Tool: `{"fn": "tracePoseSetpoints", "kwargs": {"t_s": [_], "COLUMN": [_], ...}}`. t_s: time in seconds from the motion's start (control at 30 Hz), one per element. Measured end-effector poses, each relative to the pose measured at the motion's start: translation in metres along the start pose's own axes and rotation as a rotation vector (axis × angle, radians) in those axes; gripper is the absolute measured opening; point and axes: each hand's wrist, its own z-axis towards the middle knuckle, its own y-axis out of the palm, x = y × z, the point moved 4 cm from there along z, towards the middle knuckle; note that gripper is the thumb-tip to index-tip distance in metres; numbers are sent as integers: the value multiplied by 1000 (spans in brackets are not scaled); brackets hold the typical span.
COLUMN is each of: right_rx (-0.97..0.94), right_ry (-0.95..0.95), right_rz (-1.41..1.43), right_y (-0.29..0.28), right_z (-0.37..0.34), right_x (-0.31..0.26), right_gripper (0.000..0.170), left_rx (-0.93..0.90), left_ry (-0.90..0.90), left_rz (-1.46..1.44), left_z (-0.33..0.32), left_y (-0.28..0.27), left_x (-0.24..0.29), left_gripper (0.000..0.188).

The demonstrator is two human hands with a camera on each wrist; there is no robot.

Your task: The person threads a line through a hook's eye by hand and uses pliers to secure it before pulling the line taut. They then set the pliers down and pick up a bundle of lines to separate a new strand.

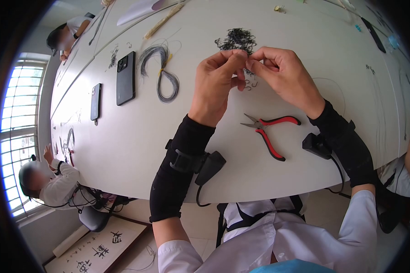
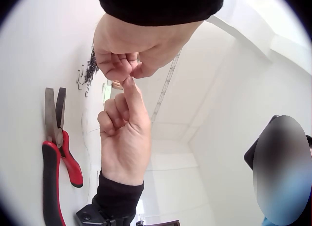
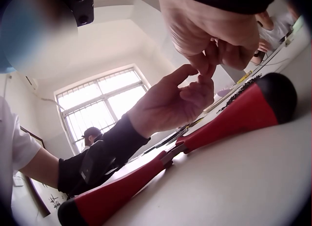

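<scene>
Left hand (image 1: 214,77) and right hand (image 1: 284,68) are pinching, fingertips meeting, presumably on a small piece too hidden to identify. Hooks (image 1: 236,40) are lying piled just beyond; looks mid-step, plenty still waiting, finished count unclear.

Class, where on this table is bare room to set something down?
Bare: a wide patch bordered by the small phone, large phone, grey coil and black left sleeve. Crowded: around the left hand and right hand, near the hook pile and pliers.
</scene>
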Motion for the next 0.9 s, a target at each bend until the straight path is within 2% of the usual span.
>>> {"fn": "tracePoseSetpoints", "kwargs": {"t_s": [0.27, 0.63, 0.73, 0.9], "right_rx": [-23, -76, 145, -6], "right_ry": [20, 35, -246, -236], "right_rz": [-5, -28, -205, -63], "right_y": [2, 2, -15, -29], "right_z": [-5, -6, 4, 7], "right_x": [-14, -12, -14, -25], "right_gripper": [19, 21, 24, 24], "left_rx": [-11, -2, -21, -67], "left_ry": [5, 42, 48, 85], "left_rz": [-20, 131, 287, 516], "left_z": [0, -1, -2, -7], "left_y": [-2, -3, -5, 0], "left_x": [7, 20, 29, 37], "left_gripper": [15, 16, 20, 24]}}
